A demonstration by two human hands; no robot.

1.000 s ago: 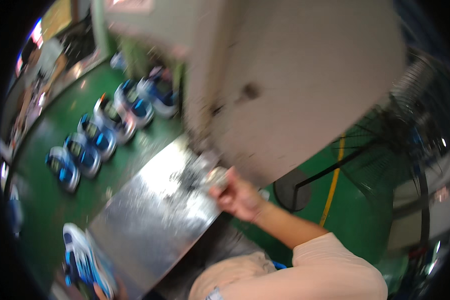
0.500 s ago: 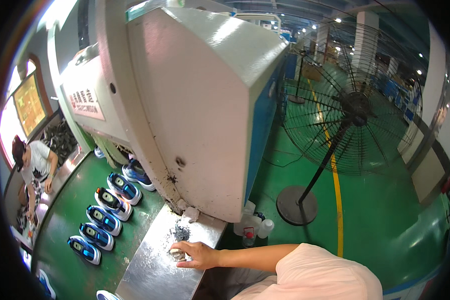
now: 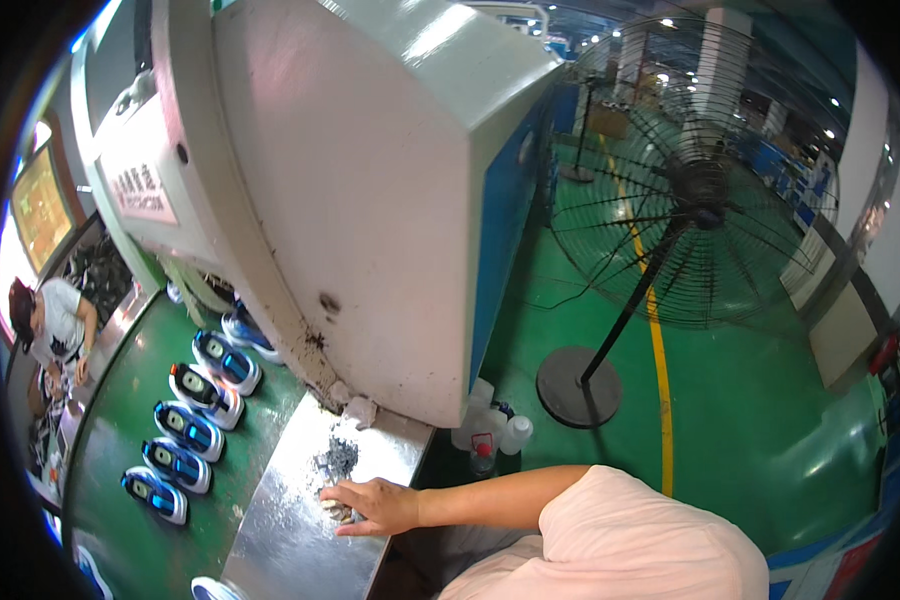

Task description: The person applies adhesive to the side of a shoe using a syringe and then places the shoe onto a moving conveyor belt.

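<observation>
My right hand (image 3: 375,505) rests low over a bare metal tabletop (image 3: 280,530), its fingers curled round a small, pale, crumpled-looking lump (image 3: 336,511). The fingers cover part of the lump, and I cannot make out its material. Just beyond the fingertips lies a scatter of dark crumbs (image 3: 338,458) mixed with lighter bits. Another whitish lump (image 3: 360,410) sits at the far end of the metal, against the foot of a large pale machine (image 3: 370,220). My left hand does not show.
Left of the metal, several blue-and-white shoes (image 3: 175,465) stand in a row on a green surface (image 3: 110,430). A co-worker (image 3: 55,320) is beyond it. Plastic bottles (image 3: 515,435) stand beside the machine. At right stands a large fan (image 3: 580,385) on a round base.
The whole view has shifted a little, so the scene sits further left and higher. My right hand keeps its grip on the pale lump beside the crumbs.
</observation>
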